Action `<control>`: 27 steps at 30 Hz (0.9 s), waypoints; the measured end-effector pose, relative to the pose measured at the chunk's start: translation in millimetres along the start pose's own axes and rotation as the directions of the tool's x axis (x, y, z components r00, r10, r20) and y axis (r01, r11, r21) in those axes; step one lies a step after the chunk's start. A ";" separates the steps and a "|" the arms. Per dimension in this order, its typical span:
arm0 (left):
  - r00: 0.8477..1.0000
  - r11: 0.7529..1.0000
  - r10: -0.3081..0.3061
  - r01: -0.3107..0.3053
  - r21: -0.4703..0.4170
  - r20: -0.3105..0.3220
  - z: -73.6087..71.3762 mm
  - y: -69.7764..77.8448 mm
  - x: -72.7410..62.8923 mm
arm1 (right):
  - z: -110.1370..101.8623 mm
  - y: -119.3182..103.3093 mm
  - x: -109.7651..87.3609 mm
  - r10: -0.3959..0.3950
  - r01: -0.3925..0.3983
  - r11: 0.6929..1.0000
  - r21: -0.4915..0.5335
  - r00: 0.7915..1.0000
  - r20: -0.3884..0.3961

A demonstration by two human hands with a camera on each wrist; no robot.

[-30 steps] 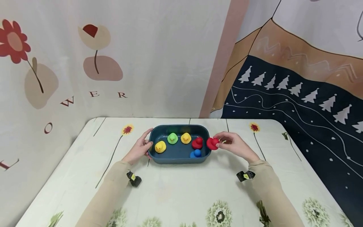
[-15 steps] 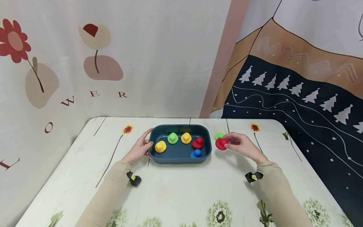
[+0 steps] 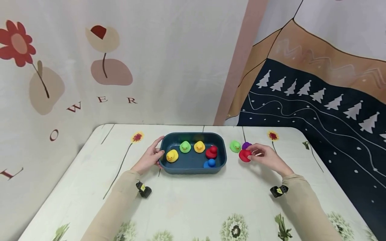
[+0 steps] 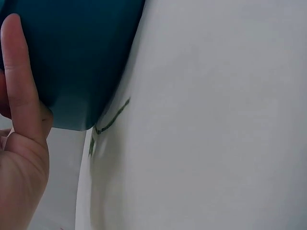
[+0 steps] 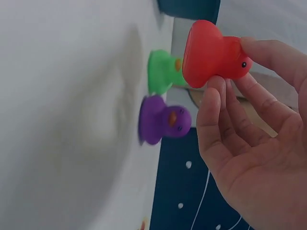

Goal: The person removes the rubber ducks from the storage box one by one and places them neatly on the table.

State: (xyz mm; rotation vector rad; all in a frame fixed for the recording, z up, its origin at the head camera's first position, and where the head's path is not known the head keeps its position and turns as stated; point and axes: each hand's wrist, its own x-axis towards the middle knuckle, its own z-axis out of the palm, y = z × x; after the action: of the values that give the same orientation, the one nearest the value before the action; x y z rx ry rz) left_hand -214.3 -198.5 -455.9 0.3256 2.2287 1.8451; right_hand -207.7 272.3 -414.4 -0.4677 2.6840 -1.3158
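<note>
My right hand (image 3: 265,156) pinches a red rubber duck (image 5: 211,55) by its head, thumb on one side and fingertips on the other; the right wrist view shows it raised off the tabletop. Behind it on the table stand a green duck (image 3: 235,146) and a purple duck (image 5: 160,120), the purple one partly covered in the head view. At the left end of the dark blue tub (image 3: 193,170), my left hand (image 3: 148,156) grips the rim with the thumb on top and fingers down the outside. Inside the tub are yellow ducks (image 3: 172,155), a green, a red (image 3: 211,152) and a blue duck (image 3: 209,163).
A pale flower-print cloth covers the table (image 3: 193,201). Patterned curtains (image 3: 169,67) hang behind its far edge and along both sides. Each wrist wears a small black camera (image 3: 279,191).
My right hand has carried the red duck rightward from the tub's right rim. The green and purple ducks behind it have come into view. My left hand keeps its grip on the tub.
</note>
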 end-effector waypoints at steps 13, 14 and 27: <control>1.000 1.000 -0.012 0.012 0.021 -0.001 0.9 0.7 0.1 | -18.8 19.0 -11.7 -0.001 0.000 0.997 -0.072 1.000 -0.014; 1.000 1.000 -0.012 0.012 0.022 -0.001 0.8 1.0 0.1 | -20.0 20.5 -12.2 0.000 -0.001 0.997 -0.075 1.000 -0.012; 1.000 1.000 -0.024 0.024 0.020 0.000 -0.3 2.8 0.1 | -29.0 38.6 -13.0 0.046 -0.047 0.996 -0.075 0.999 -0.014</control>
State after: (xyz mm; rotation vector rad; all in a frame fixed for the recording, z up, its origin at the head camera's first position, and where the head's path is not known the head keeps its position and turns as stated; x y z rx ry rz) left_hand -214.4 -198.3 -453.1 0.3011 2.2422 1.8115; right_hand -210.9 320.5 -427.3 -0.4035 2.7453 -1.2128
